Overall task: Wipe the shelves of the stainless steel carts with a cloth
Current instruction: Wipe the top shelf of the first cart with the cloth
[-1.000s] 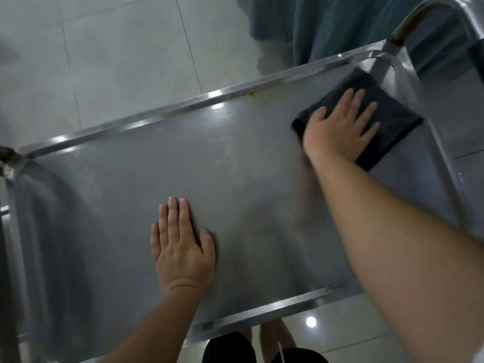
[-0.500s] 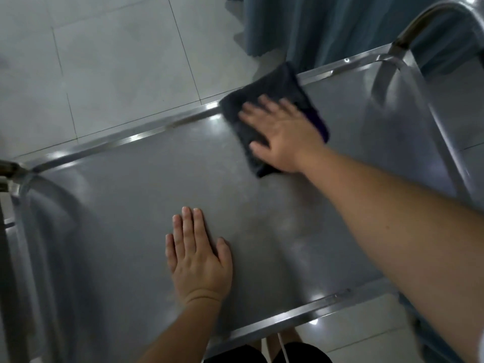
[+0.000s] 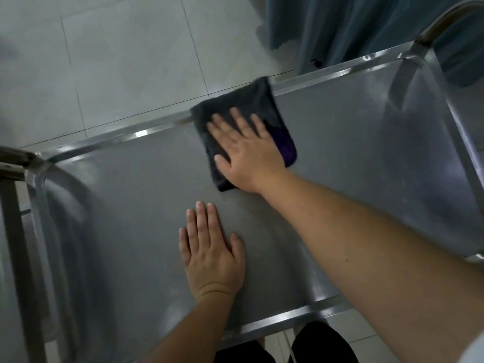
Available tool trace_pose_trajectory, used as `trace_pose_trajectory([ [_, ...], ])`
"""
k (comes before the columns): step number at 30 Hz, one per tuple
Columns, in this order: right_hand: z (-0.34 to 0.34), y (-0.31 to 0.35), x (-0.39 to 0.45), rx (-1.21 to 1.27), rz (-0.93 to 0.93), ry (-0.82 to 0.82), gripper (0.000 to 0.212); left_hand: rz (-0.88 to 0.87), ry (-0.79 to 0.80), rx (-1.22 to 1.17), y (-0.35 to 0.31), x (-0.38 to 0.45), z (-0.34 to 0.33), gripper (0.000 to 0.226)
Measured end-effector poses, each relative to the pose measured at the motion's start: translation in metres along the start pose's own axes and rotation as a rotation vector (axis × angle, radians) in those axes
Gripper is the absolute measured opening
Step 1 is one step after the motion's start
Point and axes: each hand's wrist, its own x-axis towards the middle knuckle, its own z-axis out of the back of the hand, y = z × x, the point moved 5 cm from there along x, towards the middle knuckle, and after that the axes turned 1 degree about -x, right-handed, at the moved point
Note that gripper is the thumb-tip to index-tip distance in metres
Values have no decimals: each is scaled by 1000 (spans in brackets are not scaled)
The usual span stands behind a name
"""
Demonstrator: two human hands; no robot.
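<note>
Dark cloth (image 3: 235, 111) at far rail of cart shelf (image 3: 353, 158), my R hand (image 3: 248, 153) flat on it w/ fingers straight, L hand (image 3: 212, 252) flat on bare steel nearer me, just below cloth, pale tile floor (image 3: 117, 61) beyond, teal curtain (image 3: 353, 27) top right.

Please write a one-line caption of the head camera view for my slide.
Right hand presses a dark cloth flat at the cart shelf's far rim; left hand rests flat nearby.

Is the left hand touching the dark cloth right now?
Apart. The head view shows bare steel shelf between the left hand and the cloth under the right hand.
</note>
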Motion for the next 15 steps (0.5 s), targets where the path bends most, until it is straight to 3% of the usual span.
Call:
trace_pose_trajectory([
  [3, 1, 3, 18, -60, 235, 75, 69, 1, -1, 15, 2, -1, -1, 77],
  [7, 3, -20, 23, -133, 332, 81, 70, 5, -24, 16, 5, -1, -2, 76],
  [15, 30, -156, -2, -148, 151, 32, 72, 15, -40, 9, 3, -2, 1, 76],
])
